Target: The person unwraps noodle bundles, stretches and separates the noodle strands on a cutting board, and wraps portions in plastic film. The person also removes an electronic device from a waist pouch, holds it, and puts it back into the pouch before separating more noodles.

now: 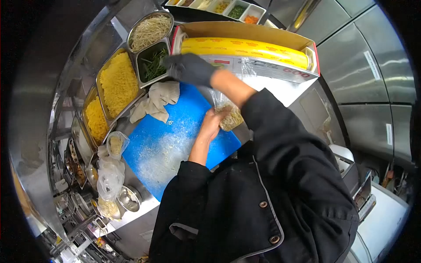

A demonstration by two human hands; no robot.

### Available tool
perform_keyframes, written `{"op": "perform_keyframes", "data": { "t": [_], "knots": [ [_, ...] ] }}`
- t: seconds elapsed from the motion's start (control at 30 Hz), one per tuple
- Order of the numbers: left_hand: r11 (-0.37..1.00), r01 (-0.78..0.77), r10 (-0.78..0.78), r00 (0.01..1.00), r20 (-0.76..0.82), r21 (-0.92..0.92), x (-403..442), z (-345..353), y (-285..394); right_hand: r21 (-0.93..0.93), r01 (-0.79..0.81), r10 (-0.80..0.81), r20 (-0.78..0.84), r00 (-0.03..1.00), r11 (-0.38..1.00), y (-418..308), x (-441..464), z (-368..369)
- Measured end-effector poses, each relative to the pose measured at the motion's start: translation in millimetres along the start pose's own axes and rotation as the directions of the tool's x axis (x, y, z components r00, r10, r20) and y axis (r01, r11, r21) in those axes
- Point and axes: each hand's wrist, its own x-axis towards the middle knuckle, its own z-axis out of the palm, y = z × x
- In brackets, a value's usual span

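Observation:
My left hand (211,124), bare, holds a clear plastic bag (231,118) with pale brownish-green food in it, above the right corner of a blue cutting board (175,131). The bag's thin upper part rises behind my right forearm. In a black glove, my right hand (189,69) is stretched across to the right edge of a steel container of green strips (152,63). Its fingers are blurred, so whether they hold anything is not visible. White powder and bits are scattered over the board. A crumpled beige cloth (162,97) lies on its upper left edge.
A box with a yellow film roll (245,49) stands behind the board. Steel trays of yellow food (118,83) and a container of pale sprouts (151,33) line the left. Lower left are plastic bags (109,175) and a steel bowl (129,198). Small topping tubs (237,12) sit at top.

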Motion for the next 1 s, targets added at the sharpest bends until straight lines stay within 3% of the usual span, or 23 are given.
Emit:
{"op": "perform_keyframes", "data": {
  "t": [0.03,0.07,0.1,0.13,0.17,0.2,0.23,0.27,0.3,0.37,0.4,0.47,0.5,0.6,0.63,0.73,0.77,0.83,0.87,0.9,1.0],
  "knots": [
    [0.997,-0.014,0.016,0.999,0.030,-0.069,1.8,-3.4,-1.5,-0.001,0.123,-0.123,-0.102,0.987,0.992,-21.7,-24.3,-5.0],
    [0.990,-0.025,0.033,0.998,0.054,-0.140,1.6,-5.6,-1.5,-0.023,-0.027,0.026,-0.035,0.999,0.999,-53.5,-59.5,-25.4],
    [0.973,-0.040,0.063,0.994,0.093,-0.229,8.9,3.1,-9.7,-0.131,-0.271,0.298,0.293,0.908,0.954,-63.9,-98.2,-58.7],
    [0.973,-0.029,0.050,0.995,0.087,-0.228,2.4,3.5,-7.1,-0.099,-0.367,0.376,0.372,0.848,0.925,-70.4,-136.9,-70.7],
    [0.973,0.013,0.002,0.998,0.065,-0.229,-0.9,8.1,2.6,0.070,-0.382,0.319,0.427,0.846,0.922,-41.5,-186.0,-74.8],
    [0.971,0.055,-0.046,0.998,0.042,-0.231,-4.5,12.6,12.0,0.235,-0.627,0.455,0.511,0.730,0.743,-25.7,-227.2,-83.5],
    [0.967,0.097,-0.095,0.995,0.021,-0.235,-5.0,14.4,15.1,0.350,-0.809,0.534,0.616,0.579,0.473,-17.9,-249.2,-85.7],
    [0.967,0.102,-0.100,0.995,0.021,-0.234,-4.5,13.6,15.2,0.353,-0.810,0.535,0.616,0.578,0.469,-2.9,-259.7,-72.5],
    [0.971,0.085,-0.080,0.996,0.029,-0.223,-2.6,11.7,12.6,0.486,-0.746,0.620,0.429,0.657,0.455,8.2,-265.8,-58.8],
    [0.979,0.046,-0.038,0.998,0.042,-0.200,-0.2,8.8,9.4,0.692,-0.539,0.742,0.009,0.671,0.479,19.2,-265.7,-36.8],
    [0.979,0.046,-0.038,0.998,0.044,-0.197,1.3,9.5,10.3,0.693,-0.537,0.742,0.007,0.671,0.480,17.4,-251.5,-32.7],
    [0.969,0.079,-0.067,0.996,0.059,-0.232,1.6,11.9,13.2,0.932,-0.203,0.689,-0.063,0.722,0.299,9.2,-215.9,-33.5],
    [0.963,0.096,-0.083,0.994,0.065,-0.250,-1.8,13.9,14.8,0.933,-0.203,0.690,-0.063,0.721,0.296,5.0,-208.8,-37.9],
    [0.947,0.109,-0.096,0.994,0.056,-0.301,-17.7,27.7,28.3,0.841,-0.024,0.559,-0.338,0.757,0.540,-12.0,-186.8,-51.2],
    [0.938,0.112,-0.100,0.994,0.053,-0.327,-23.2,33.2,35.4,0.842,-0.025,0.554,-0.332,0.763,0.539,-23.5,-182.7,-54.7],
    [0.932,0.106,-0.090,0.994,0.061,-0.347,-39.5,45.5,52.3,0.558,-0.203,0.442,-0.334,0.833,0.804,-67.7,-186.2,-54.9],
    [0.929,0.105,-0.086,0.994,0.068,-0.354,-42.7,46.9,54.7,0.558,-0.202,0.438,-0.331,0.836,0.805,-73.5,-190.3,-50.2],
    [0.929,0.078,-0.058,0.996,0.065,-0.362,-47.8,46.0,55.1,0.154,-0.109,0.156,-0.336,0.929,0.982,-82.3,-198.9,-39.7],
    [0.928,0.057,-0.035,0.997,0.065,-0.368,-50.8,45.2,55.6,-0.059,-0.034,0.015,-0.292,0.956,0.998,-83.6,-200.4,-36.0],
    [0.927,0.036,-0.013,0.998,0.065,-0.373,-53.9,44.2,55.9,-0.057,-0.030,0.012,-0.288,0.958,0.998,-83.1,-200.0,-32.8],
    [0.920,0.040,0.009,0.992,0.123,-0.390,-66.0,40.3,59.4,-0.443,0.020,-0.092,-0.140,0.986,0.896,-82.9,-198.3,-22.7]
  ]
}}
